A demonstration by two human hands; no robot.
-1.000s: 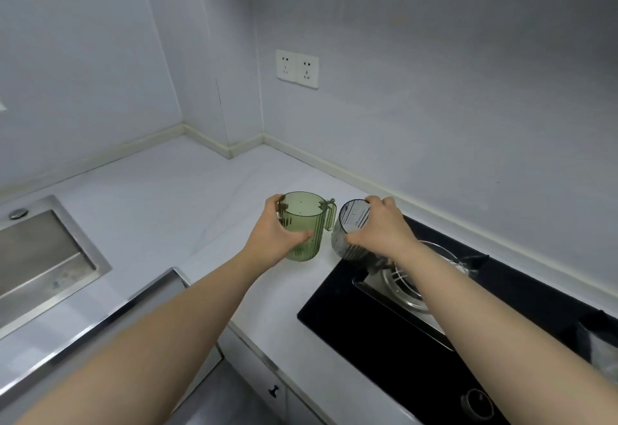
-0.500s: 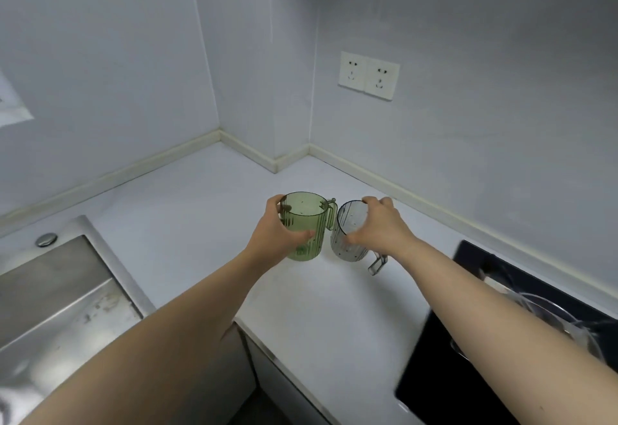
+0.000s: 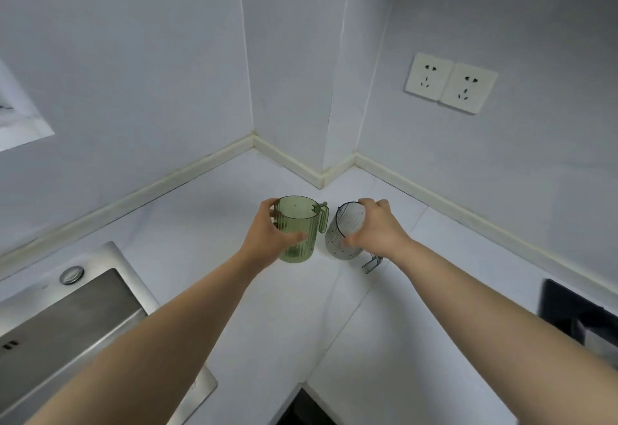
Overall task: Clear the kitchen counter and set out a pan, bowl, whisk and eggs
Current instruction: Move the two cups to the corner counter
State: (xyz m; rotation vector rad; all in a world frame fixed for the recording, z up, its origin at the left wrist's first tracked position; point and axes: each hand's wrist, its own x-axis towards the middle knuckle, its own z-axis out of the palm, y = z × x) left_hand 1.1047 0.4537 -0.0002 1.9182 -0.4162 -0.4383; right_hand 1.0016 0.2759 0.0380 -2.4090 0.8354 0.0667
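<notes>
A translucent green ribbed mug (image 3: 302, 224) is held upright by my left hand (image 3: 269, 237), whose fingers wrap round its body; its handle points right. Beside it, my right hand (image 3: 376, 230) grips a clear grey dotted mug (image 3: 344, 237) that tilts to the left, handle (image 3: 371, 264) down at the lower right. Both mugs are over the white counter (image 3: 368, 341) near the inner corner of the walls. I cannot tell whether their bases touch the counter. No pan, bowl, whisk or eggs are in view.
A steel sink (image 3: 67, 324) with a round button (image 3: 71, 274) lies at the lower left. The black hob's edge (image 3: 568, 311) shows at the right. Two wall sockets (image 3: 449, 82) sit above the counter. A white upstand runs along the walls.
Both hands have carried the mugs left, away from the hob and toward the wall corner. The view has swung with them, so the hob is nearly out of frame.
</notes>
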